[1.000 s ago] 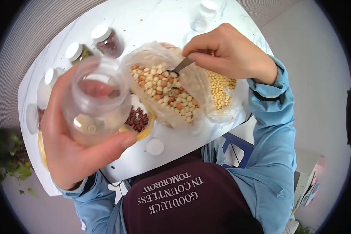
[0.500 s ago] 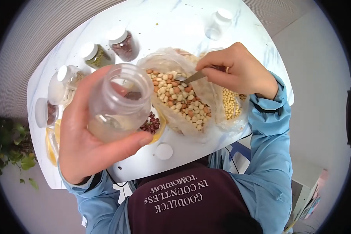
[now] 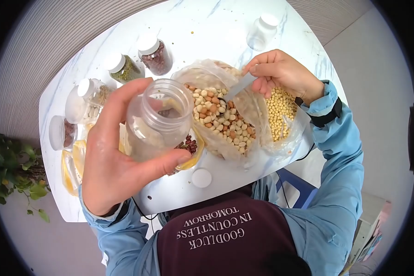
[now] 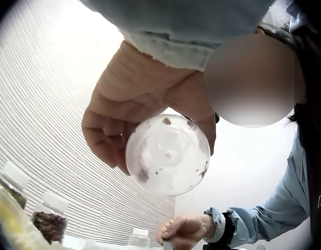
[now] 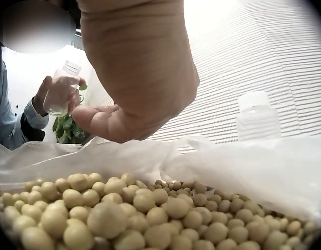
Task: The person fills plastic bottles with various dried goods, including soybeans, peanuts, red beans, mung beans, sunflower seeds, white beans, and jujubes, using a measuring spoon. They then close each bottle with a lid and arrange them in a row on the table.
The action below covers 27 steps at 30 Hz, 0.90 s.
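My left hand (image 3: 117, 161) grips a clear plastic jar (image 3: 147, 133) without a lid, its mouth facing up in the head view. Small specks show through the jar's base in the left wrist view, with fingers and thumb around its sides. Thumb and fingers of my right hand (image 3: 280, 73) pinch a metal spoon (image 3: 240, 87) by the end of its handle. The spoon's bowl lies among the shelled peanuts (image 3: 234, 131) in an open plastic bag (image 3: 198, 71). Below the right wrist sits a bag of yellow soybeans (image 3: 280, 112), seen close up in the right wrist view.
Filled jars with white lids, one of green beans (image 3: 124, 69) and one of dark red contents (image 3: 156, 60), stand at the back left. A lidded clear jar (image 3: 262, 34) is at the far right. Red beans (image 3: 188, 145) lie behind my held jar, and a white lid (image 3: 201, 178) near the front edge.
My right hand has turned so more of its fingers show, and the spoon has moved deeper into the middle of the peanuts. My left hand keeps holding the jar. The head view has shifted.
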Motion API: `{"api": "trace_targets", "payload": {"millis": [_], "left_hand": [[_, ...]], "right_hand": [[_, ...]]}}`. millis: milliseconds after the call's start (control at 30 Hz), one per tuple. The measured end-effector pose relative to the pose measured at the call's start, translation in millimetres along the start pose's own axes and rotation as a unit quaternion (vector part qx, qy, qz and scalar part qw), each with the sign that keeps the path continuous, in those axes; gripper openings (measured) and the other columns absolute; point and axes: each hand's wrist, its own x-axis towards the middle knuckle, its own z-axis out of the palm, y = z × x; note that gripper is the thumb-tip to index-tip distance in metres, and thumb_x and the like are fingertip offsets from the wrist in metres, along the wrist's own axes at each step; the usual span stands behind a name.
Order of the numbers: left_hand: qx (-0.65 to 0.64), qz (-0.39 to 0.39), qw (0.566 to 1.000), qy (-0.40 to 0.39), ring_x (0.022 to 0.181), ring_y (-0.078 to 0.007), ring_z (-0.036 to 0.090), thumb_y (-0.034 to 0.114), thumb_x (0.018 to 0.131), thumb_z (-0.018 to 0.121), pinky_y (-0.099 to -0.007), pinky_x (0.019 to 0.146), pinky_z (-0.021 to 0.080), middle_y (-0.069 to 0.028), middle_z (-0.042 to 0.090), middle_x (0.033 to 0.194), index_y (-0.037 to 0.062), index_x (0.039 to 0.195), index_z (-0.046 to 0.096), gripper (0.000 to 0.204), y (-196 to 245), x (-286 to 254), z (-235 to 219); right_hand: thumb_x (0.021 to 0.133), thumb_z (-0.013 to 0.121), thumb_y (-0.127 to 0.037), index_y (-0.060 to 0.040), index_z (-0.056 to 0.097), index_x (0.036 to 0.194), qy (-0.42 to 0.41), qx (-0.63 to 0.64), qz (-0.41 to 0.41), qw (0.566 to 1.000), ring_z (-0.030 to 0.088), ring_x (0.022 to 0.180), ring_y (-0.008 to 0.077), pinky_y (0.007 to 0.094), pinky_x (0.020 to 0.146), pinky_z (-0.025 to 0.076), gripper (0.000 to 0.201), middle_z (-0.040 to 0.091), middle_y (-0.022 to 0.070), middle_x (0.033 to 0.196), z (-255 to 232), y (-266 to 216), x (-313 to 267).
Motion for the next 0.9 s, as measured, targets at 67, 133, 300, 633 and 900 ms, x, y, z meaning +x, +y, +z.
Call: {"api": "trace_targets", "payload": {"millis": [67, 133, 300, 633, 900], "left_hand": [[-0.012, -0.019, 1.0, 0.004, 0.11, -0.0197, 0.055, 0.019, 0.061, 0.086, -0.033, 0.094, 0.043, -0.0112, 0.057, 0.116, -0.0009, 0.13, 0.042, 0.084, 1.9, -0.7, 0.2], [-0.028, -0.035, 0.999, 0.006, 0.109, -0.0198, 0.055, 0.019, 0.061, 0.086, -0.0327, 0.094, 0.044, -0.0108, 0.057, 0.115, -0.0008, 0.13, 0.042, 0.084, 5.9, -0.5, 2.3], [0.057, 0.032, 0.998, -0.009, 0.108, -0.0192, 0.056, 0.019, 0.061, 0.086, -0.032, 0.092, 0.044, -0.0098, 0.058, 0.115, 0.0007, 0.129, 0.046, 0.081, 0.5, -1.0, 3.5], [0.123, 0.026, 0.992, 0.011, 0.085, -0.0178, 0.062, 0.026, 0.061, 0.086, -0.0304, 0.071, 0.05, -0.01, 0.066, 0.098, 0.0004, 0.125, 0.053, 0.077, 5.2, 0.0, 16.8], [0.128, 0.067, 0.989, 0.029, 0.075, -0.019, 0.06, 0.029, 0.063, 0.085, -0.0301, 0.065, 0.049, -0.0117, 0.065, 0.093, -0.0001, 0.122, 0.054, 0.074, 0.5, -2.4, 26.6]], "right_hand": [[0.091, 0.053, -0.01, 0.0049, 0.063, 0.1, -0.003, 0.042, 0.001, 0.999, 0.064, 0.055, 0.0111, 0.0206, 0.048, 0.053, 0.02, 0.067, 0.0106, 0.071, -3.3, 3.0, -4.0], [0.091, 0.052, -0.009, 0.0049, 0.062, 0.102, -0.006, 0.079, 0.002, 0.997, 0.064, 0.056, 0.0111, 0.0205, 0.049, 0.054, 0.02, 0.067, 0.0108, 0.071, -7.7, 5.9, -7.2], [0.092, 0.05, -0.007, 0.0062, 0.06, 0.105, 0.015, 0.147, -0.034, 0.988, 0.064, 0.053, 0.0122, 0.0205, 0.049, 0.055, 0.021, 0.067, 0.0114, 0.071, -12.5, 5.9, -16.1], [0.093, 0.05, -0.011, 0.0069, 0.062, 0.103, 0.044, 0.089, -0.214, 0.972, 0.062, 0.05, 0.0105, 0.021, 0.047, 0.054, 0.024, 0.067, 0.0092, 0.067, -1.6, -51.7, -60.2], [0.093, 0.05, -0.013, 0.0052, 0.062, 0.103, 0.065, 0.044, -0.239, 0.968, 0.061, 0.051, 0.0095, 0.0215, 0.049, 0.053, 0.024, 0.067, 0.0088, 0.067, 29.3, -69.2, -73.1]]}}
